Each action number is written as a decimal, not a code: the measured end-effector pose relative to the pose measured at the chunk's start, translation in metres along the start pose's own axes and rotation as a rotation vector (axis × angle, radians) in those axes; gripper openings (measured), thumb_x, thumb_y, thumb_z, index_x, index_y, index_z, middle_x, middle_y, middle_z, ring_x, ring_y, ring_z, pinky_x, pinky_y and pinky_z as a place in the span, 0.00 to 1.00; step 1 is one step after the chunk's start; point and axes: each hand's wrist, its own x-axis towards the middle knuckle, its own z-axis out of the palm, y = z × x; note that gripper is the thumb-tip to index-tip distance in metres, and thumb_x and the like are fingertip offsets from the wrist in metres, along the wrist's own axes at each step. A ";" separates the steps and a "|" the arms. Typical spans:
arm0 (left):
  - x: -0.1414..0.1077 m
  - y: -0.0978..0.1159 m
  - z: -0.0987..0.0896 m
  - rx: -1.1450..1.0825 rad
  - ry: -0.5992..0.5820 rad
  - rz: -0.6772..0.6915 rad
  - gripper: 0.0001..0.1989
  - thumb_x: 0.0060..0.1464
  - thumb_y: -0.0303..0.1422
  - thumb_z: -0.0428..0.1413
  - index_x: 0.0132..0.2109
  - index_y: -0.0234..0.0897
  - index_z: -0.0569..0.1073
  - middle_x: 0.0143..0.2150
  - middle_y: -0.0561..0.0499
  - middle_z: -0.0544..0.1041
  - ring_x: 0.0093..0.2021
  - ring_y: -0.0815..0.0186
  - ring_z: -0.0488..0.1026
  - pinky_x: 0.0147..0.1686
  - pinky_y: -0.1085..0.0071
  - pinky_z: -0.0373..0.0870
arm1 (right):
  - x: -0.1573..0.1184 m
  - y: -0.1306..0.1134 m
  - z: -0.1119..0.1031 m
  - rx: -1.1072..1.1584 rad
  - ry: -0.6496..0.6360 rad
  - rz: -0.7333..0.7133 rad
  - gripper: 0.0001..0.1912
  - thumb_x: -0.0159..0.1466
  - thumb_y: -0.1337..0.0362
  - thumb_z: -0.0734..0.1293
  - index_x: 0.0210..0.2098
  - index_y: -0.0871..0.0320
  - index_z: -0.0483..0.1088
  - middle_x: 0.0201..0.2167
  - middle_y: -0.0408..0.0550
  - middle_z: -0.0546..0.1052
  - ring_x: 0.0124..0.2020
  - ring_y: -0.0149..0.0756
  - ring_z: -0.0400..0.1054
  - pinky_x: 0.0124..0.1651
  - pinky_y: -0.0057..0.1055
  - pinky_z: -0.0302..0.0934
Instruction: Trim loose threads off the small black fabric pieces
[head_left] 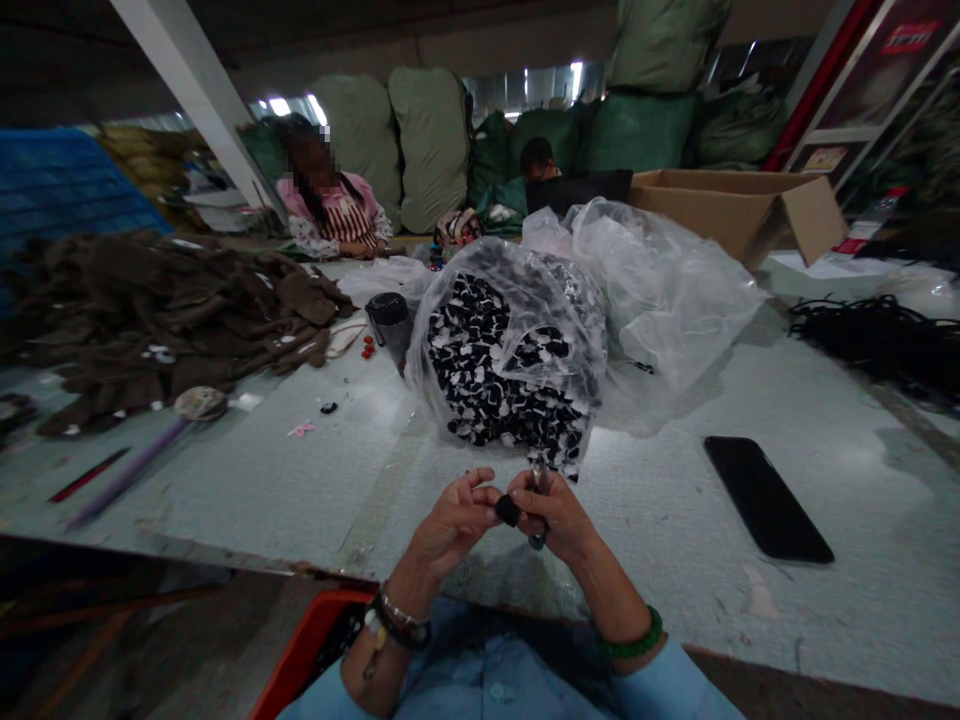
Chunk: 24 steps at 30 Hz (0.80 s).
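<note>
Over the table's near side, my left hand pinches a small black fabric piece between thumb and fingers. My right hand meets it from the other side, its fingertips touching the same piece. A metal hand tool that looks like thread snips is gripped in the right hand; the fingers cover much of it. Just beyond both hands lies an open clear plastic bag, full of small black and white pieces, some spilling out at its mouth.
A black phone lies to the right, with black cords behind it. Brown garments are heaped at left, near a purple-handled tool. A dark bottle and a cardboard box stand farther back. Two people sit opposite.
</note>
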 end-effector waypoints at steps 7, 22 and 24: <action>0.002 0.012 0.005 0.161 -0.020 0.019 0.18 0.40 0.28 0.57 0.41 0.31 0.64 0.23 0.50 0.73 0.25 0.67 0.69 0.28 0.72 0.60 | 0.006 -0.021 -0.006 -0.468 -0.037 -0.090 0.08 0.48 0.63 0.66 0.21 0.62 0.66 0.13 0.38 0.65 0.13 0.21 0.52 0.15 0.20 0.43; 0.007 -0.007 0.015 0.313 0.274 0.379 0.10 0.39 0.25 0.57 0.32 0.35 0.65 0.26 0.55 0.69 0.28 0.73 0.66 0.31 0.77 0.61 | -0.005 -0.009 0.014 -1.115 0.349 -0.403 0.07 0.52 0.68 0.59 0.19 0.58 0.64 0.14 0.40 0.63 0.17 0.26 0.55 0.22 0.24 0.47; 0.006 -0.009 0.016 0.373 0.267 0.398 0.08 0.39 0.25 0.56 0.30 0.35 0.66 0.26 0.54 0.69 0.29 0.72 0.65 0.31 0.77 0.61 | -0.002 -0.008 0.013 -1.098 0.365 -0.385 0.07 0.51 0.70 0.59 0.19 0.58 0.64 0.14 0.40 0.63 0.17 0.26 0.55 0.22 0.24 0.47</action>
